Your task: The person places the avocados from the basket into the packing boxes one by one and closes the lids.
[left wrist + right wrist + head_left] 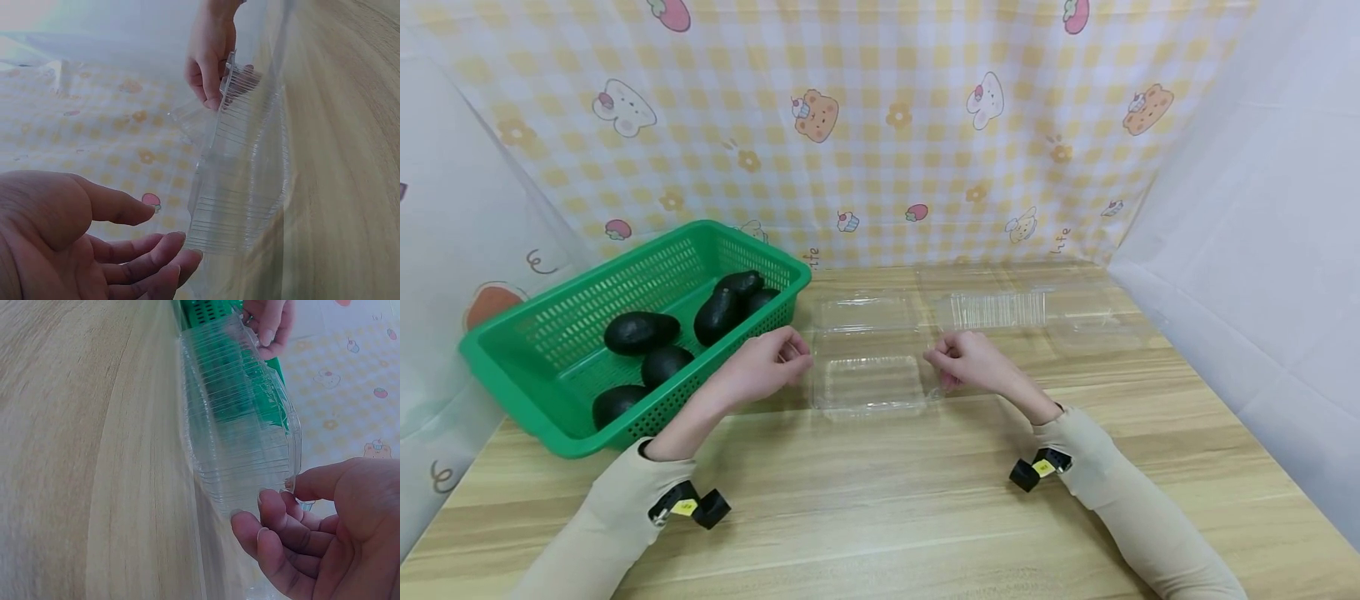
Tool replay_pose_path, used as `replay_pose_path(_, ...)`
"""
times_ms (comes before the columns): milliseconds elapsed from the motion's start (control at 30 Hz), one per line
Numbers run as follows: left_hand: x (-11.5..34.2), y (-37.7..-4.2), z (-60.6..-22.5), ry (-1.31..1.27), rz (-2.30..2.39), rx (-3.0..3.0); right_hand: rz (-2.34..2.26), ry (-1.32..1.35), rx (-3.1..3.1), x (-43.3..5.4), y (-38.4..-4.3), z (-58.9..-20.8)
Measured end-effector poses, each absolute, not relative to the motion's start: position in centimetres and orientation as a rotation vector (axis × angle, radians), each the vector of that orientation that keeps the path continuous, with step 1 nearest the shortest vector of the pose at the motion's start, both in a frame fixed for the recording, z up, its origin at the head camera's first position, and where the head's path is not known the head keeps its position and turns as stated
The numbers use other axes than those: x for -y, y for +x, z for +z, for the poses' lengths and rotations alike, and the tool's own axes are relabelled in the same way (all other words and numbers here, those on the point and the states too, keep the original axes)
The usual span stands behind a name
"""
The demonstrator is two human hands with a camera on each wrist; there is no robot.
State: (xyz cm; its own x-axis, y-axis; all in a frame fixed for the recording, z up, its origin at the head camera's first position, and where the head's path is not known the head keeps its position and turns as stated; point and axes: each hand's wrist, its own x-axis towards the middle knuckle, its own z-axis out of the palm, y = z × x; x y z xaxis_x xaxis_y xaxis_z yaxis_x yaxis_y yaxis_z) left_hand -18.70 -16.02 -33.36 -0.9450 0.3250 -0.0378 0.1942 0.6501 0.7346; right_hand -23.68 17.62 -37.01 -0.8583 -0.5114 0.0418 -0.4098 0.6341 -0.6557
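Note:
A clear plastic clamshell container (872, 379) lies unfolded on the table, its lid (867, 313) toward the back. My right hand (973, 362) is at its right side; in the right wrist view the thumb and curled fingers (275, 509) pinch the rim near a corner. At the opposite side is my left hand (767, 362), its thumb and fingers apart. In the left wrist view the left fingertips (190, 255) are close by the container's corner; whether they touch it is hard to tell.
On the left stands a green plastic basket (512, 387) holding several dark avocados (640, 332). More clear plastic containers (996, 310) lie at the back right of the wooden table (880, 508). A checkered cloth (895, 158) hangs behind.

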Motion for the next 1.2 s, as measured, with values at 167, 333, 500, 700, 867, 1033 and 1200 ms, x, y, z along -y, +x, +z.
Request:
replay_pose_path(167,16.1,-18.4,-32.8,0.462,1.164,-2.774,-1.010,-0.773,-2.727,-17.7,-23.7,-37.0)
replay_pose_path(333,16.2,-18.1,-32.2,0.483,1.197,-2.806,-1.022,-0.790,-2.716,-17.7,-23.6,-37.0)
replay_pose_path(500,16.6,-17.7,-31.7,0.463,1.229,-2.832,-1.014,-0.786,-2.712,-17.7,-23.6,-37.0)
replay_pose_path(700,17.2,-17.4,-31.2,0.457,1.210,-2.889,-1.009,-0.779,-2.713,-17.5,-23.5,-37.0)
replay_pose_path(867,17.4,-17.5,-31.0,0.454,1.198,-2.910,-1.023,-0.779,-2.707,-17.5,-23.4,-36.9)
replay_pose_path(1033,17.8,-17.4,-30.6,0.447,1.190,-2.943,-1.034,-0.784,-2.697,-17.6,-23.5,-37.0)
replay_pose_path(1200,18.4,-17.3,-30.1,0.441,1.196,-2.964,-1.039,-0.782,-2.685,-17.7,-23.6,-37.0)
